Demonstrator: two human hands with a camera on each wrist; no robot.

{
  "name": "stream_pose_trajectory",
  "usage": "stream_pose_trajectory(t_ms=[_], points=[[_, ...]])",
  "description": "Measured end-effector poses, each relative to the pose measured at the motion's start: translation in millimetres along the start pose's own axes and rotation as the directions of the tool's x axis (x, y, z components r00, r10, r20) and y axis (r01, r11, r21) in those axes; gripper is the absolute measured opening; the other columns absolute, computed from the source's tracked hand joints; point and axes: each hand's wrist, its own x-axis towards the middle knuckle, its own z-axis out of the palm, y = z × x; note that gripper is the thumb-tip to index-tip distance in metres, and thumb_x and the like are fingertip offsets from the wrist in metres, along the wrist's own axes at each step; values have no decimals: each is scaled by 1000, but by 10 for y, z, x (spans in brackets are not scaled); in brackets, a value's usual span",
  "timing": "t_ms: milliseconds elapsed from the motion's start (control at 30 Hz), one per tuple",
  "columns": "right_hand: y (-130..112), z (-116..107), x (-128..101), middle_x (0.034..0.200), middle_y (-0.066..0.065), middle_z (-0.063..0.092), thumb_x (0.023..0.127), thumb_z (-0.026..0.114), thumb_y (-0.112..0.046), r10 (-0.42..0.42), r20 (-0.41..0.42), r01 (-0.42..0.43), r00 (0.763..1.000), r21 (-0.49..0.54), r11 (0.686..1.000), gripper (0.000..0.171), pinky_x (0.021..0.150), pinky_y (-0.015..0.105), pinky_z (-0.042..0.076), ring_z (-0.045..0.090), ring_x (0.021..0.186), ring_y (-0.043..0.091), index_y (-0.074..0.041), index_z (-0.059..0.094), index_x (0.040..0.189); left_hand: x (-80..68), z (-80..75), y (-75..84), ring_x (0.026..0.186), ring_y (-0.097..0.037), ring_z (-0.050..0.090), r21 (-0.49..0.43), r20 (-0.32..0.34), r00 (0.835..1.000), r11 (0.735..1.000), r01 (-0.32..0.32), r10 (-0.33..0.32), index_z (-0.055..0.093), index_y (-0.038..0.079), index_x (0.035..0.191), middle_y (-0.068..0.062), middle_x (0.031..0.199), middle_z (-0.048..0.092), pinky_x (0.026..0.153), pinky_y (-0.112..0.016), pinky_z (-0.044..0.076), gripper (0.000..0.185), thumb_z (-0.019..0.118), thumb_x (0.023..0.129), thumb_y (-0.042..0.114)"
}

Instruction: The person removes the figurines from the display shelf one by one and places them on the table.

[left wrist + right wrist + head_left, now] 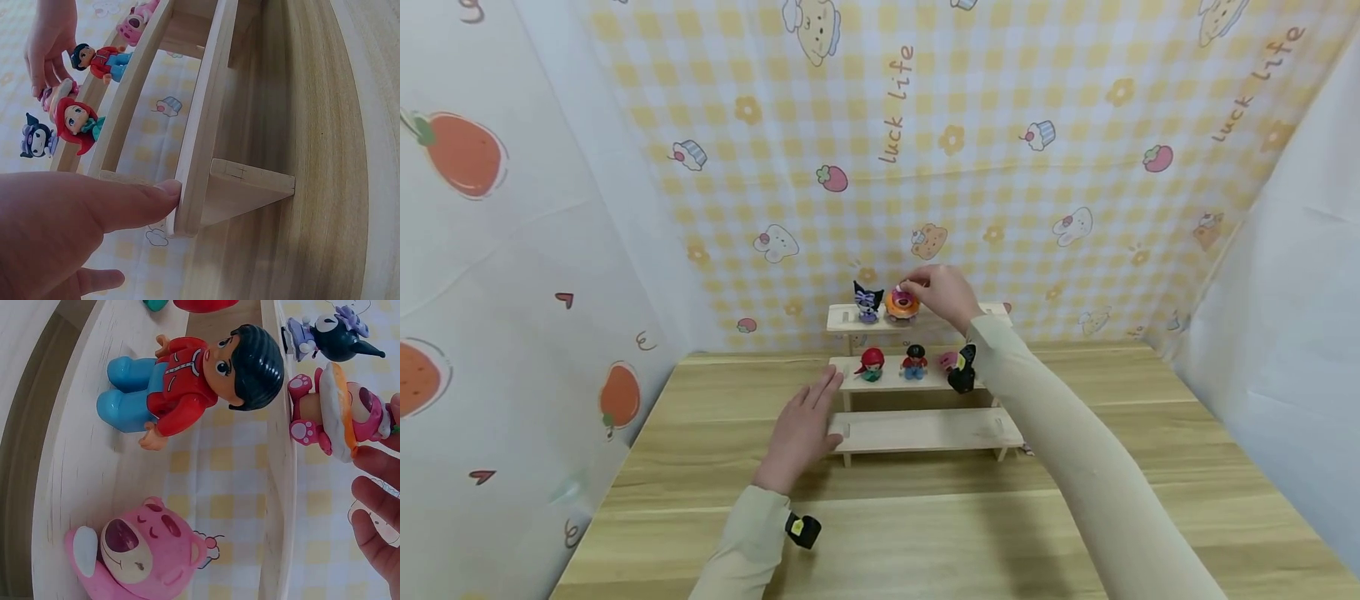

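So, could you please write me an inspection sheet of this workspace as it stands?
Surface: wooden table, bare in front.
Job's things: three-step wooden shelf; orange-ringed pink figure and dark purple-bowed figure on the top step; red-haired doll, black-haired boy figure and pink bear on the middle step; the bottom step bare.
Clutter: nothing seen.
Grips: right hand at the orange-ringed figure, contact unclear; left hand, fingers straight, touches the shelf's left end.
Cables: nothing seen.
Surroundings: printed cloth backdrop.
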Motion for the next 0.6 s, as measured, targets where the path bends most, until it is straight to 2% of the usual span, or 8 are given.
stream_pose_trajectory(t_ms=[233,600], points=[[-23,-48,-68,104,7,73,94,60,-30,13,3,-13,1000,-14,1000,26,82,36,55,67,93,20,-10,74,105,-2,4,26,136,-39,37,-1,16,1000,1000,-1,1,23,12,152,-7,160,17,113,-51,31,96,80,77,28],[87,-213,-157,108,9,71,95,59,-30,23,-23,-23,999,27,999,28,82,38,54,66,93,22,-9,72,108,0,8,-8,134,-39,39,-2,-6,1000,1000,-18,18,23,10,152,-8,160,17,113,-50,32,96,80,77,28]])
